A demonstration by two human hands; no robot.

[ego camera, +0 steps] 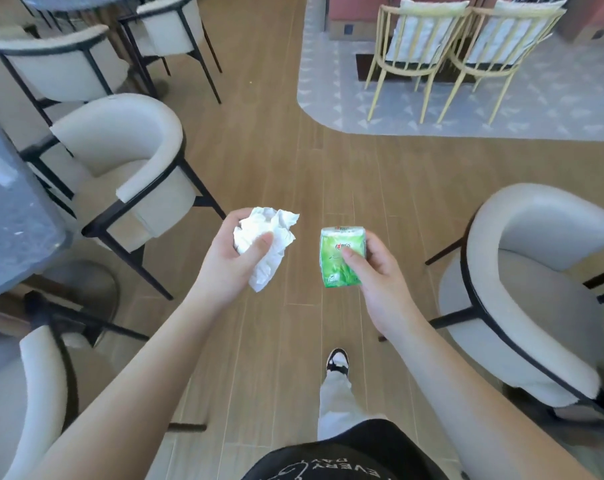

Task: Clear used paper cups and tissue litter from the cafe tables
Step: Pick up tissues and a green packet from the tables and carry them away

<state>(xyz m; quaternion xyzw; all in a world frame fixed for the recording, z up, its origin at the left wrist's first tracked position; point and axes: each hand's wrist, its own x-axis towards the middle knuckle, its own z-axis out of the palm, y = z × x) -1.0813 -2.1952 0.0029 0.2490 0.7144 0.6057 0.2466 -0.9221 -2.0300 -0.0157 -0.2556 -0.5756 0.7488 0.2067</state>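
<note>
A crumpled white tissue wad (266, 244) sits just left of the frame's centre, gripped in the left hand (233, 259): the fingers curl under it and the thumb presses across its front, with a loose tail of paper hanging below the palm. Just right of centre, well apart from the wad, the right hand (376, 268) pinches a small green tissue packet (340, 256), thumb on its printed face and fingers wrapped behind, the packet held upright. Both forearms reach up from the lower corners of the frame over a wood-plank floor (266, 150). At the bottom middle are a dark printed shirt, a pale trouser leg and a black-and-white shoe (337, 363). A grey table top (13, 216) fills the left edge, ringed by cream tub chairs with black frames (134, 174); another such chair (536, 289) stands at the right. In the upper right, two pale wooden spindle chairs (460, 46) stand on a grey patterned floor area.
</note>
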